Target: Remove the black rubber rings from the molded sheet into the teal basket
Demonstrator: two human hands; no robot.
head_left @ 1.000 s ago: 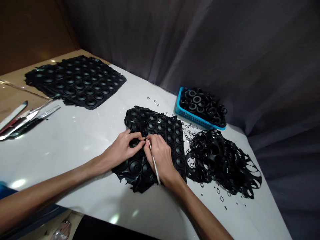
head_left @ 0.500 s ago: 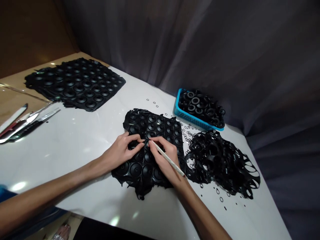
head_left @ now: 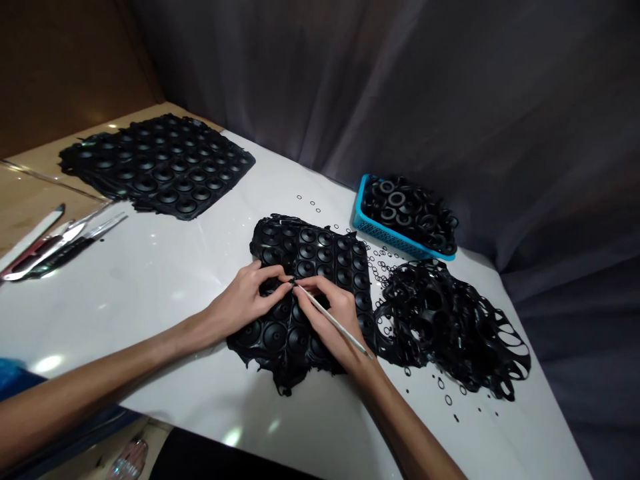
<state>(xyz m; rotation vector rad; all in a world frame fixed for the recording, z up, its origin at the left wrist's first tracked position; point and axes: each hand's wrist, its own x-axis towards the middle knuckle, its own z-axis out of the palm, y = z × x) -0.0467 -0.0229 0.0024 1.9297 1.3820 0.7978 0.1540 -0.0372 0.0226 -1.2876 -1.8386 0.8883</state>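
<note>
A black moulded rubber sheet [head_left: 307,269] with rows of round cup shapes lies on the white table before me. Over its middle, the thumb and forefinger of my left hand [head_left: 249,293] pinch a small black rubber bit [head_left: 293,283], partly hidden by the fingertips. My right hand [head_left: 334,317] grips a thin white pen-like tool [head_left: 340,327], slanting back over the wrist. The tool's tip meets the left fingertips at the small bit. Both hands rest close together on the sheet, covering several of its cups.
Another black moulded sheet [head_left: 170,167] lies at the back left, with knives and tweezers [head_left: 75,237] nearer me. A blue basket [head_left: 385,235] holds black rubber rings. A heap of black rubber scrap [head_left: 455,327] lies at the right, with small rings [head_left: 380,261] scattered around.
My fingertips have come closer together, and a small black bit now shows between them. The right hand still holds the white tool. The whole view has shifted slightly.
</note>
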